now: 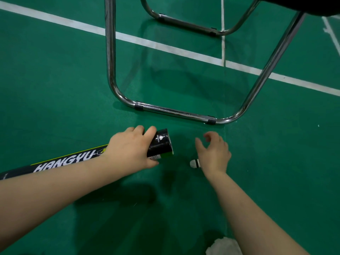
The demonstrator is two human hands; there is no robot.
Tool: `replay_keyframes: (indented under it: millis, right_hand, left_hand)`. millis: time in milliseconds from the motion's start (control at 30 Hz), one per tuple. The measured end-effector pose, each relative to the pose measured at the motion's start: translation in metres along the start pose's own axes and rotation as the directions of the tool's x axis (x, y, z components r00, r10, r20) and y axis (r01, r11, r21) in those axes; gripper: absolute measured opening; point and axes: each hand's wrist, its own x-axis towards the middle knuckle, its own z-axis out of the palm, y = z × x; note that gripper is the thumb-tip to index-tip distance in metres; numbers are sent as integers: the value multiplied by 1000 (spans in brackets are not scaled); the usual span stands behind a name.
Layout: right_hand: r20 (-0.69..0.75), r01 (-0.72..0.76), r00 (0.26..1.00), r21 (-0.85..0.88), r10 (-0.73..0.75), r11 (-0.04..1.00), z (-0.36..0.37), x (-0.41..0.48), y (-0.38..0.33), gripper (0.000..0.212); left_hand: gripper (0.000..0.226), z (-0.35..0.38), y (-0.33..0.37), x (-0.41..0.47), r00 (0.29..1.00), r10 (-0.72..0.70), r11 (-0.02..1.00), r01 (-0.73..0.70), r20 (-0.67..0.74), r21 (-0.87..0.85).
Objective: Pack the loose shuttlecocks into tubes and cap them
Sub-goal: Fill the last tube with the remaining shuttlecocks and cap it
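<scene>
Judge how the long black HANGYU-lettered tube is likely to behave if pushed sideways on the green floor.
The long black cylindrical tube is round, so it would probably roll on the smooth green floor. It runs straight though the left hand grips only one end, so it is likely stiff. Its glossy surface may be slippery.

chrome chair frame (174, 113) — standing on green court floor (55, 80) | white line (165, 46) crossing under it | black seat (312, 4) top right

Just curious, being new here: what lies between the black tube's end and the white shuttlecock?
Nothing. The head view shows only bare, shadowed green floor between the tube, gripped by the left hand, and the shuttlecock by the right hand.
</scene>
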Motion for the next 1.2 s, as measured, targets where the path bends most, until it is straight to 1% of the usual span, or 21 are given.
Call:
replay_keyframes:
  millis: [33,67,100,133,200,267,300,367,433,467,567,600,667,767,833,900,967,1067,1100,1133,1200]
  right_hand:
    - [19,-6,1000,-167,9,986,5,1,18,46]
    - [39,-41,998,-245,52,969,9,0,32,59]
    - [41,-87,994,-271,101,959,12,-3,41,68]
    - [35,-125,989,-283,141,951,14,-6,47,72]
    - [47,-145,985,-316,168,938,18,-6,56,66]
    - [98,-118,983,-297,154,947,17,-1,59,49]
    - [125,-106,983,-221,136,970,16,2,59,40]
    - [150,-89,986,76,77,993,9,4,51,33]
    - [82,-44,997,373,15,927,-3,0,29,28]
    - [35,7,999,460,-25,888,-8,-3,15,26]
    - [-45,181,980,607,-194,774,-17,-19,-25,28]
    - [-50,219,969,626,-242,748,-17,-23,-36,28]
    - [-46,277,948,608,-315,744,-14,-33,-50,27]
    - [56,295,917,570,-394,767,-8,-46,-60,40]
    - [152,256,896,592,-418,764,-10,-54,-67,41]
    - [257,227,851,606,-458,762,-15,-61,-76,40]
    - [379,182,787,612,-487,770,-24,-64,-87,32]
    - [555,133,646,594,-524,793,-38,-69,-103,3]
    - [586,142,614,577,-528,805,-41,-72,-108,7]
    - [598,162,599,561,-532,812,-44,-74,-112,11]
    - [579,214,609,537,-542,816,-51,-81,-124,18]
  left_hand:
    - [74,2,0,-2,1000,2,1000,-2,6,1]
    - [73,3,0,-4,1000,5,1000,-5,10,2]
    - [73,5,0,-5,1000,7,1000,-7,12,3]
    - [73,5,1,-5,1000,7,1000,-7,12,5]
    - [73,6,1,-5,1000,5,1000,-5,18,15]
    - [73,5,1,-4,1000,2,1000,-2,23,12]
    - [73,4,1,-4,1000,2,1000,-2,22,8]
    - [73,3,0,-5,1000,4,1000,-4,15,5]
    - [73,2,-1,-6,1000,0,1000,0,4,6]
    - [73,1,-1,-7,1000,-1,1000,1,-5,6]
    - [73,-2,-2,-8,999,-3,1000,3,-35,3]
    - [73,-4,-3,-9,999,-7,1000,7,-44,-1]
    - [72,-7,-4,-12,998,-17,1000,17,-66,-11]
    - [71,-15,-5,-17,993,-38,998,33,-111,-48]
    - [71,-21,-6,-21,989,-47,997,37,-143,-75]
    - [71,-27,-8,-26,984,-49,995,33,-173,-95]
    - [73,-34,-11,-33,979,-58,993,37,-197,-112]
    - [70,-45,-13,-46,971,-40,994,14,-238,-113]
    - [69,-49,-14,-51,966,-25,995,0,-256,-99]
    - [69,-53,-14,-56,961,-18,996,-7,-275,-91]
    - [69,-62,-17,-64,953,-31,995,1,-302,-98]
